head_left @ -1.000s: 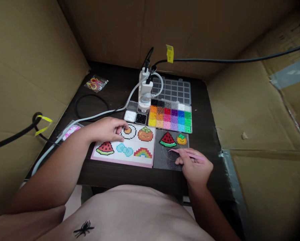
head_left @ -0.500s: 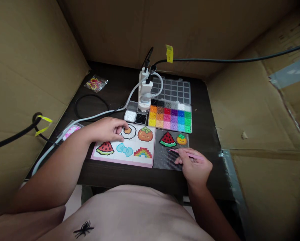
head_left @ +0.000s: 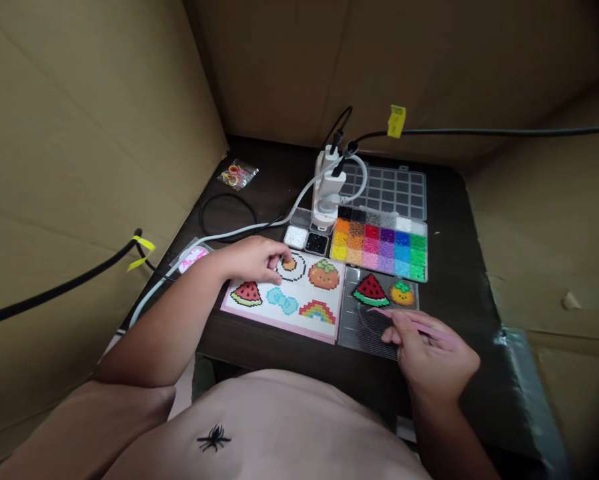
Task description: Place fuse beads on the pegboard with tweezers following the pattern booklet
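My left hand (head_left: 252, 260) rests on a printed pattern sheet (head_left: 265, 316), its thumb and fingers apart around the edge of the fried egg picture (head_left: 298, 273). In my right hand (head_left: 437, 360) is a pair of pink tweezers (head_left: 437, 332). Their tips are over a clear pegboard (head_left: 362, 337), just below a watermelon slice made of beads (head_left: 371, 291). A yellow-orange bead fruit (head_left: 402, 294) sits beside that slice. Whether the tips grip a bead is too small to tell.
Behind the pegboard stands an open bead box (head_left: 379, 250) sorted by colour. A small case (head_left: 307, 240) holds white and black beads. A white power strip (head_left: 325, 193) with cables rises behind them. A bag of coloured bands (head_left: 237, 174) lies at the back left. Cardboard walls (head_left: 289, 73) surround the table.
My view has turned left, so everything appears farther right. My left hand stays on the sheet, and the tweezers stay over the pegboard just below the watermelon slice.
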`<state>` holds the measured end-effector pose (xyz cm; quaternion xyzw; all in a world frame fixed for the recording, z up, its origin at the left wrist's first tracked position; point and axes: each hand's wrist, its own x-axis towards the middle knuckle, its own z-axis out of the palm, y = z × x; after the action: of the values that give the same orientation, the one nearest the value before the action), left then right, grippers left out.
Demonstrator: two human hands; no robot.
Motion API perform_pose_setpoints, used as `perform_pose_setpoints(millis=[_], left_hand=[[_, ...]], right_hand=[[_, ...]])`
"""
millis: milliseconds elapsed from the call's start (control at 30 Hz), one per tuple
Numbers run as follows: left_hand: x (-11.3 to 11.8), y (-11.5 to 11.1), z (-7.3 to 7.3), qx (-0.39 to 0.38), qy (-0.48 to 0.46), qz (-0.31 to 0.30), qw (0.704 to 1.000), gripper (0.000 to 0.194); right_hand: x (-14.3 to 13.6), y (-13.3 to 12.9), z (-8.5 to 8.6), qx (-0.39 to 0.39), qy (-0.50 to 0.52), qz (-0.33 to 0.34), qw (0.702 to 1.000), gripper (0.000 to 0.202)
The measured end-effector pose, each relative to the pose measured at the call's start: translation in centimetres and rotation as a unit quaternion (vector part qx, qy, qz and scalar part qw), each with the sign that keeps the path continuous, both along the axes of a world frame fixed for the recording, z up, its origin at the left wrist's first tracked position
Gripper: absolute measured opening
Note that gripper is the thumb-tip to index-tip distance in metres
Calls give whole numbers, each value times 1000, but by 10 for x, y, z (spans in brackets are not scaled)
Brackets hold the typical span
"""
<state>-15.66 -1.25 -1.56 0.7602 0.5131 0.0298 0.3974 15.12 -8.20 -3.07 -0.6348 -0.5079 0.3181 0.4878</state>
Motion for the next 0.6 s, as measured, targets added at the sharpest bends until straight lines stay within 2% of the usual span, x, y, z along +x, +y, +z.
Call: perform_pose_setpoints(millis=[267, 600], left_hand=[[2, -1, 4, -12, 1, 5, 1000, 36], [2, 1, 1, -12, 14, 10, 1000, 38]], right_hand=[[-1, -2, -4, 11, -13, 11, 1000, 16], [0, -2, -7, 1, -21, 17, 1000, 17]])
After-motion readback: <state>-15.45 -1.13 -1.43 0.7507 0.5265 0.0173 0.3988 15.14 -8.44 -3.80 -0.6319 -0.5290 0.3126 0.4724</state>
